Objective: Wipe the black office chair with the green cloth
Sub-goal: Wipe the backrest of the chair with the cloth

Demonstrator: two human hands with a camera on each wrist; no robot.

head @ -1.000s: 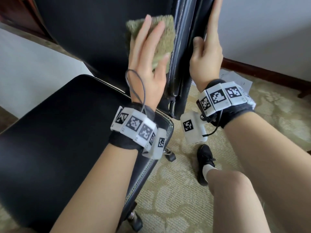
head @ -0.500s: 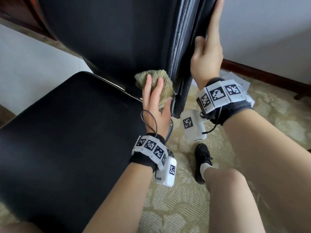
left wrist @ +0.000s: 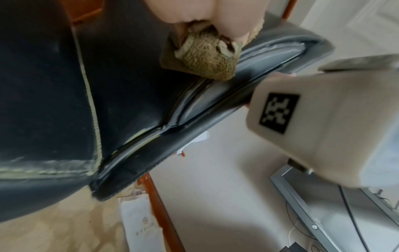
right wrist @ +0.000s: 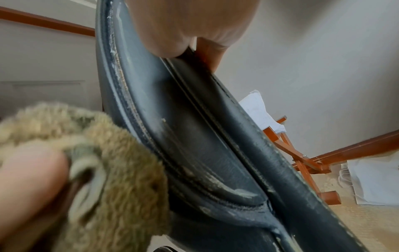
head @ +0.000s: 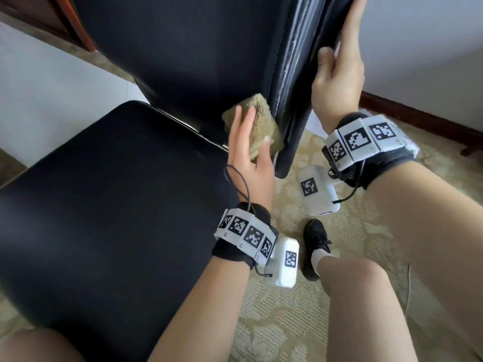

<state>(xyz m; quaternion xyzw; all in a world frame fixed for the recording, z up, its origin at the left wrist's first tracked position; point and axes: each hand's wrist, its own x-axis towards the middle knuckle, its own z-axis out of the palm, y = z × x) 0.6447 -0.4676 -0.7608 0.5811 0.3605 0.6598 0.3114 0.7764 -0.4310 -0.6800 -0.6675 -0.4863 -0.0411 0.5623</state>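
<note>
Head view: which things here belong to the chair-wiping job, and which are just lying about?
Part of the job:
- black office chair
- green cloth, pressed to the backrest by the left hand
- right hand, holding the backrest edge

Lying about:
- white papers on the carpet
- wooden stand
- black shoe, worn

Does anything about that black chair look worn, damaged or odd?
Yes. The backrest's side edge is scuffed: pale flaking patches and frayed stitching run along its seams, beside the green cloth. The seat's stitching looks pale too; dust or wear, I cannot tell.

Seat [head: 104, 205] lies open — backrest [head: 196, 53] blocks beyond.
</note>
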